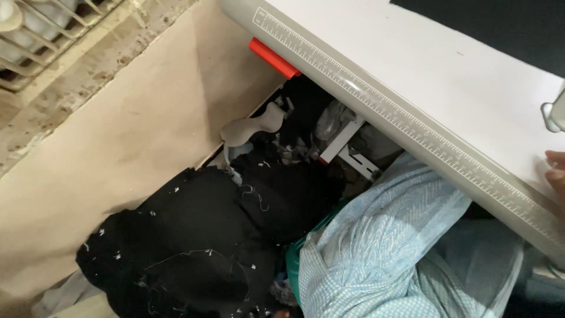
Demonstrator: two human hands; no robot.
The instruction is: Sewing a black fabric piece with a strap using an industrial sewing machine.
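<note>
Only the fingertips of my right hand (pixel 555 168) show at the right edge, resting on the white table top (pixel 412 65) near its grey front edge, which carries a printed ruler strip (pixel 412 126). The rest of the hand is cut off by the frame, so its grip cannot be read. My left hand is out of view. Below the table edge lies a pile of black fabric (pixel 200 235) flecked with white thread scraps. Light blue patterned cloth (pixel 382 247) covers my lap beside it.
A red bar (pixel 272 58) sticks out under the table. A beige board (pixel 118 147) leans along the left, with a white wire grate (pixel 41 29) beyond it. A white metal bracket (pixel 347 147) and a shiny metal part (pixel 553 115) are nearby. Dark cloth (pixel 500 23) lies on the table.
</note>
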